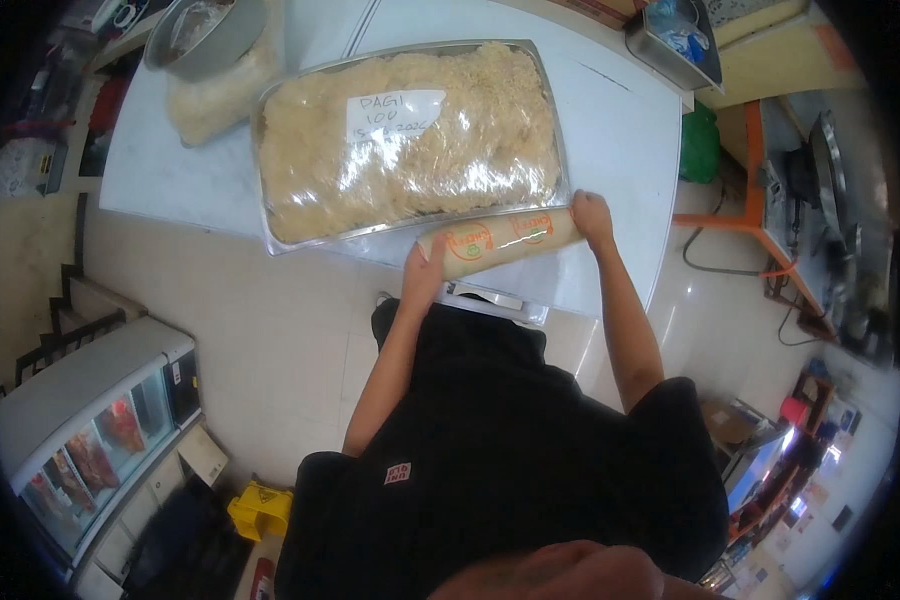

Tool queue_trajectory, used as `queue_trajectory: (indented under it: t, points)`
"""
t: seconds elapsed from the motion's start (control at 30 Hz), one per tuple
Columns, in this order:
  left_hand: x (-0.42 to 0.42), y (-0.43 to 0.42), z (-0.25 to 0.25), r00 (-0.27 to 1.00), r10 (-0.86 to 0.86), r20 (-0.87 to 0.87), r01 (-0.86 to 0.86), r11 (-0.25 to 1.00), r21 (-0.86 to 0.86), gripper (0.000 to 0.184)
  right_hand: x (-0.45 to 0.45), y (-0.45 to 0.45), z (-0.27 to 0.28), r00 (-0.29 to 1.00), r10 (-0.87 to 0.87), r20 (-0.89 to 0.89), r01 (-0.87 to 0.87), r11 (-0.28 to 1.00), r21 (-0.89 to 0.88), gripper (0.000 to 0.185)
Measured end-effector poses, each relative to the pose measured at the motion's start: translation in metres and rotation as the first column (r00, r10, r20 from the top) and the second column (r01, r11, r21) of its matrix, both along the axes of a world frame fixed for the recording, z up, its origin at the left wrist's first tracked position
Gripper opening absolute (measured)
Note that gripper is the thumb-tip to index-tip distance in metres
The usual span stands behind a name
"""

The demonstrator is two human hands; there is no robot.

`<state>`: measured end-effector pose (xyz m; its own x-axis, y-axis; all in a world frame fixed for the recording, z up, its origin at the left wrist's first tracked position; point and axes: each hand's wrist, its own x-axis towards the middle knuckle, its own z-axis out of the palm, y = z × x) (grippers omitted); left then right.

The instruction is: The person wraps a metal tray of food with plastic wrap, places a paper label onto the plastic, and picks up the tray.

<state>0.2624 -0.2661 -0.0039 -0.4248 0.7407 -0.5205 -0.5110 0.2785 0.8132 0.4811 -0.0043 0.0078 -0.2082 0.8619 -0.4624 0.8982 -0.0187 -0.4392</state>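
Observation:
With both hands I hold a thick roll of cling film (505, 244), its surface printed with orange logos, at the front edge of the table. My left hand (426, 268) grips the left end, and my right hand (592, 219) is closed around the right end. Just beyond the roll lies a large metal tray (560, 150), heaped with a pale, crumbly food (470, 110) under clear, shiny film. A white handwritten label (394, 114) sits on top, reading "PAGI 100" with a date below.
The white table (620, 150) carries a round metal pot (210, 45) and a bag of pale food (220, 100) at the far left. A metal container (675, 45) stands at the back right. Behind me on the left are a glass display case (100, 430) and a yellow bucket (260, 510).

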Motion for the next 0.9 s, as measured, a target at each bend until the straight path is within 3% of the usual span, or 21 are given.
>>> queue_trajectory:
  t: [0.03, 0.1, 0.13, 0.17, 0.2, 0.3, 0.4, 0.53, 0.63, 0.73, 0.83, 0.9]
  points:
    - [0.003, -0.004, -0.006, 0.998, -0.006, -0.064, 0.004, 1.0, -0.025, 0.043, 0.01, -0.008, -0.006, 0.971, -0.037, -0.234, 0.046, 0.998, 0.031, 0.033]
    - [0.009, -0.009, -0.019, 0.981, -0.018, -0.194, 0.005, 0.998, -0.066, 0.044, 0.041, -0.041, -0.028, 0.752, -0.068, -0.656, 0.15, 0.986, 0.07, 0.039]
    - [0.006, -0.011, -0.015, 0.977, -0.037, -0.209, 0.024, 0.998, -0.066, 0.043, 0.045, -0.06, -0.036, 0.629, -0.152, -0.762, 0.242, 0.97, 0.006, 0.047]
    - [0.004, -0.009, -0.007, 0.975, -0.041, -0.219, 0.028, 0.998, -0.062, 0.042, 0.045, -0.072, -0.047, 0.606, -0.199, -0.77, 0.367, 0.929, 0.048, 0.046]
    - [0.005, -0.009, -0.004, 0.973, -0.035, -0.229, 0.022, 0.998, -0.059, 0.041, 0.038, -0.07, -0.048, 0.653, -0.194, -0.732, 0.381, 0.919, 0.097, 0.047]
    - [0.01, -0.032, 0.0, 0.906, 0.039, -0.423, 0.043, 0.982, 0.183, 0.041, 0.032, -0.071, -0.043, 0.756, -0.251, -0.604, 0.396, 0.911, 0.118, 0.048]
    - [0.023, -0.034, -0.014, 0.795, 0.097, -0.599, 0.032, 0.979, 0.201, 0.046, 0.021, -0.041, -0.031, 0.865, -0.259, -0.43, 0.34, 0.933, 0.121, 0.05]
    - [0.032, -0.017, 0.021, 0.899, 0.116, -0.422, -0.103, 0.993, 0.053, 0.042, 0.021, -0.029, -0.017, 0.948, -0.263, -0.181, 0.276, 0.959, 0.055, 0.056]
    - [0.025, -0.008, 0.011, 0.849, 0.114, -0.517, -0.112, 0.993, 0.036, 0.039, 0.018, -0.022, -0.016, 0.991, -0.102, -0.091, 0.113, 0.987, 0.117, 0.054]
    - [0.018, 0.002, 0.012, 0.89, 0.09, -0.447, -0.115, 0.993, -0.028, 0.039, 0.019, -0.009, -0.029, 0.999, -0.045, 0.007, 0.044, 0.995, 0.091, 0.039]
    - [0.024, -0.001, 0.041, 0.901, 0.061, -0.429, -0.086, 0.996, -0.039, 0.039, 0.026, 0.005, -0.041, 0.995, 0.098, -0.032, -0.096, 0.993, 0.066, 0.044]
    - [0.036, -0.011, 0.065, 0.828, 0.052, -0.558, -0.076, 0.997, -0.02, 0.04, 0.03, 0.002, -0.037, 0.958, 0.285, 0.006, -0.283, 0.947, 0.154, 0.04]
